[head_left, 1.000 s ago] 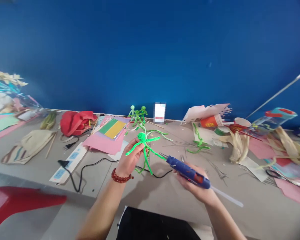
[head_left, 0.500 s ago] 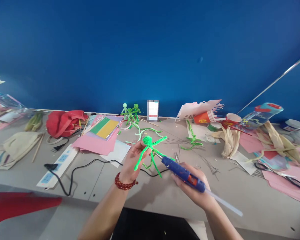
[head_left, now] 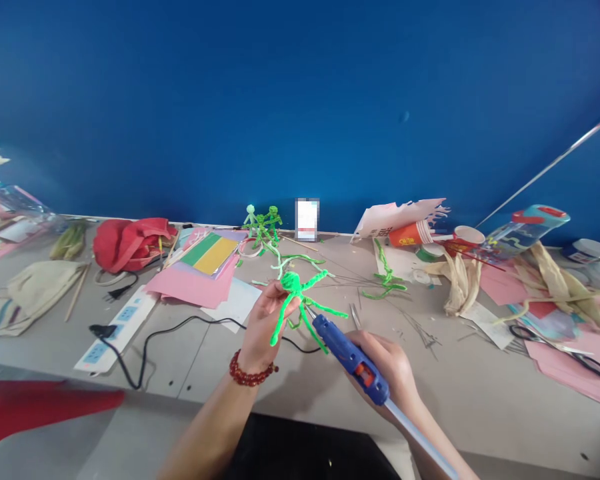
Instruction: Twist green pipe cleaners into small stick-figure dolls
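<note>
Between the fingers of my left hand (head_left: 263, 323) is a bright green pipe-cleaner figure (head_left: 292, 283) with a round head and several thin limbs spread out. A beaded bracelet circles that wrist. My right hand (head_left: 387, 367) is wrapped round a blue hot glue gun (head_left: 353, 360), its trigger side partly hidden. The gun's metal tip is at the figure's middle; whether it touches cannot be made out. A clear glue stick (head_left: 420, 437) sticks out of its back end. Farther back, several smaller green pipe-cleaner figures (head_left: 263, 225) stand together near the wall.
Left: a white power strip (head_left: 113, 333) with a black cord, pink paper (head_left: 190, 287), a red bag (head_left: 130, 245). Right: a twisted green pipe cleaner (head_left: 387, 275), thin wires (head_left: 420, 327), dried husks (head_left: 463, 283), scissors (head_left: 565, 347), an orange paper cup (head_left: 410, 233). A phone (head_left: 307, 220) leans on the wall.
The glue gun has turned steeper, its back end swinging left and down, while the tip stays by the figure's middle. The figure has shifted and tilted slightly in my left hand.
</note>
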`<move>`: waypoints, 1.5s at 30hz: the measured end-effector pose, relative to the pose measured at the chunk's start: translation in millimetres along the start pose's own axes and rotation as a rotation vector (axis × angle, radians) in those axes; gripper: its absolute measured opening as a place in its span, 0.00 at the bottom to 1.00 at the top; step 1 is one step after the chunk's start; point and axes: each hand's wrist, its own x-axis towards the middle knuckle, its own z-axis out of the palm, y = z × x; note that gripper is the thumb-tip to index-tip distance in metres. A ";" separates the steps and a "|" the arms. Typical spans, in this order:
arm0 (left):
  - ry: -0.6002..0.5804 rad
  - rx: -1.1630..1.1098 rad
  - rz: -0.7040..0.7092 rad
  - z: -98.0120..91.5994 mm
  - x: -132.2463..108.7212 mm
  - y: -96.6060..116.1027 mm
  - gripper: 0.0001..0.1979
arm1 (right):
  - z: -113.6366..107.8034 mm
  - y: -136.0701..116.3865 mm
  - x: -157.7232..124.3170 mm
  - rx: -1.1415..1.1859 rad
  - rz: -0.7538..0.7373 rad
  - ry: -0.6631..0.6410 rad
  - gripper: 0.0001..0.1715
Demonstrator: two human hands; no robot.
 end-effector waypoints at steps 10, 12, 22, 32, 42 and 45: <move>-0.027 0.015 0.028 -2.7 -3.6 -0.7 0.11 | 0.0 -2.8 -0.7 -0.041 -0.023 0.005 0.04; -0.024 -0.005 0.033 -3.3 -4.2 -1.4 0.11 | -0.2 -3.5 -0.7 -0.044 -0.031 0.005 0.04; -0.067 0.021 0.056 -5.2 -4.7 -1.0 0.11 | 1.7 -2.0 -2.8 -0.040 -0.017 0.025 0.05; -0.069 0.056 0.064 -8.5 -4.7 -2.6 0.10 | 2.5 -4.2 -1.6 -0.022 -0.021 0.035 0.05; -0.066 0.068 0.096 -11.8 -5.0 -3.7 0.13 | 1.4 -6.3 1.0 -0.010 -0.023 0.043 0.05; -0.068 0.043 0.097 -11.3 -5.9 -4.6 0.13 | 0.7 -6.1 0.5 0.000 -0.008 0.034 0.05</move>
